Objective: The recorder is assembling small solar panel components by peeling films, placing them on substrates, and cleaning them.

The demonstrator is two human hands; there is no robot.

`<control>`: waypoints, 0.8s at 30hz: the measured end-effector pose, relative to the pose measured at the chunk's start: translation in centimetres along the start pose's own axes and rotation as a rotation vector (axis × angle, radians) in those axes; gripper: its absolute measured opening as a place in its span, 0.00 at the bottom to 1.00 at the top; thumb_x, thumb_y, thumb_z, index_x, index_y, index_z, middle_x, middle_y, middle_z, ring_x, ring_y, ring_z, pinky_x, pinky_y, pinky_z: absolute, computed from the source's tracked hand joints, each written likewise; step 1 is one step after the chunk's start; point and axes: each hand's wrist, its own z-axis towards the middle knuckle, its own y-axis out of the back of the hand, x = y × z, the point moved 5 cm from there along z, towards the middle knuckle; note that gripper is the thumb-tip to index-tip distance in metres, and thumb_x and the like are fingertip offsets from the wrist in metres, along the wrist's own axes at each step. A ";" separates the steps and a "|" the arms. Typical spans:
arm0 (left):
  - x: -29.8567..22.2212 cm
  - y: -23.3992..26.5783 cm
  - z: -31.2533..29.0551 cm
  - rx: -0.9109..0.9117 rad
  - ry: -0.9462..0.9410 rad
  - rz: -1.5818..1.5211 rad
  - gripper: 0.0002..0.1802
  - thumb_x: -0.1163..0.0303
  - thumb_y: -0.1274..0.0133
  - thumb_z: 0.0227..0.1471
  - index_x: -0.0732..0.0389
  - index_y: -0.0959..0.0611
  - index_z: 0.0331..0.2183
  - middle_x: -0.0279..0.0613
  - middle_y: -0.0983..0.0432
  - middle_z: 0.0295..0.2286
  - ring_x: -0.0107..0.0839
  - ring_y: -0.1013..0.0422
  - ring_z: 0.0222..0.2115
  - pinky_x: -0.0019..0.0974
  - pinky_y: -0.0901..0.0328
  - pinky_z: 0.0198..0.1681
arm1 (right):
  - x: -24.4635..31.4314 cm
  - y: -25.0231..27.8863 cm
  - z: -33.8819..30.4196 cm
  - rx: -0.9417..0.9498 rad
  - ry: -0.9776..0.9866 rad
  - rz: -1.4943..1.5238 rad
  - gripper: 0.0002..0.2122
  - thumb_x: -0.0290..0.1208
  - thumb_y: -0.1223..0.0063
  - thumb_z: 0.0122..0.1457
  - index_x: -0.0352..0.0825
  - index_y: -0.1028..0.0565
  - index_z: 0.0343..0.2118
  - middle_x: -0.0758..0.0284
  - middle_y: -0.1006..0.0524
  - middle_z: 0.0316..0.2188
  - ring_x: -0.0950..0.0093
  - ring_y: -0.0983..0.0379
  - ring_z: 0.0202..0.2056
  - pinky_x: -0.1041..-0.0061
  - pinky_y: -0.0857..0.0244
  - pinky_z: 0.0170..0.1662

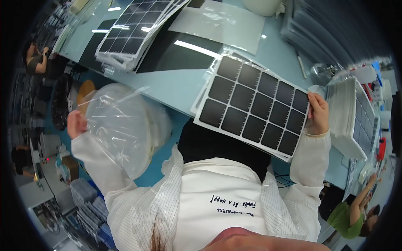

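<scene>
- White shirt [222, 184], lettered in black: filled six o'clock, nearest the camera, on the wearer.
- Table [180, 88], pale blue-green: spanned from ten o'clock through twelve to four.
- Round bin [160, 125], whitish: stood at nine o'clock, beside the table's near edge.
- Left-hand sheet stack [136, 31], dark squares on white: lay on the table at eleven o'clock.
- Thick sheet stack [340, 113], pale-edged: sat at three o'clock, just beyond the right hand.
- Grid sheet [260, 101], white with fifteen dark squares: lay slanted at two o'clock, overhanging the table edge, another sheet partly showing beneath.
- Clear film [113, 121], creased and glossy: spread at nine o'clock in front of the bin.
- Right hand [319, 112]: at three o'clock, closed over the grid sheet's right edge.
- Left hand [77, 124], blurred: at nine o'clock, fingers curled in, pinching the film's outer edge.
</scene>
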 end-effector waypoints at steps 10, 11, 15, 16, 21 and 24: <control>5.6 9.9 -2.2 -0.331 0.161 1.065 0.15 0.56 0.45 0.48 0.60 0.20 0.27 0.29 0.31 0.16 0.17 0.39 0.19 0.24 0.42 0.23 | -0.1 0.0 -0.4 0.011 0.070 -0.046 0.10 0.34 0.53 0.58 0.34 0.27 0.26 0.80 0.36 0.12 0.92 0.48 0.10 0.90 0.59 0.12; 8.9 10.3 -2.3 -0.264 0.373 0.975 0.16 0.55 0.45 0.47 0.60 0.20 0.27 0.31 0.30 0.17 0.18 0.38 0.20 0.26 0.41 0.24 | 0.0 0.0 -0.6 0.008 0.070 -0.043 0.10 0.34 0.54 0.58 0.34 0.27 0.26 0.80 0.35 0.12 0.92 0.47 0.10 0.90 0.58 0.13; 21.0 19.1 -7.1 -0.324 0.921 1.381 0.24 0.48 0.41 0.39 0.60 0.19 0.30 0.40 0.24 0.25 0.29 0.29 0.28 0.31 0.36 0.34 | 0.1 -0.3 0.4 0.064 0.063 0.031 0.10 0.34 0.54 0.59 0.34 0.27 0.26 0.79 0.35 0.12 0.91 0.47 0.10 0.90 0.58 0.13; 23.8 18.6 -7.8 0.071 0.865 0.742 0.25 0.47 0.42 0.39 0.60 0.19 0.31 0.42 0.23 0.26 0.31 0.28 0.29 0.33 0.35 0.35 | -0.1 -0.7 0.3 0.068 0.062 0.017 0.10 0.34 0.54 0.59 0.34 0.27 0.26 0.79 0.35 0.12 0.91 0.47 0.10 0.90 0.57 0.13; 20.8 15.0 -5.5 -0.209 0.488 1.319 0.20 0.53 0.43 0.43 0.60 0.19 0.32 0.41 0.23 0.24 0.31 0.28 0.25 0.33 0.33 0.31 | 0.9 -1.0 -0.4 0.053 0.025 -0.042 0.11 0.37 0.54 0.58 0.35 0.27 0.25 0.78 0.34 0.12 0.89 0.44 0.11 0.89 0.55 0.14; 8.2 -1.5 2.1 -0.367 -0.114 1.114 0.10 0.65 0.46 0.48 0.61 0.19 0.30 0.38 0.24 0.22 0.25 0.30 0.23 0.28 0.34 0.28 | 0.9 0.3 -1.6 -0.030 -0.008 -0.050 0.13 0.38 0.53 0.58 0.34 0.28 0.23 0.76 0.34 0.12 0.87 0.41 0.11 0.88 0.52 0.15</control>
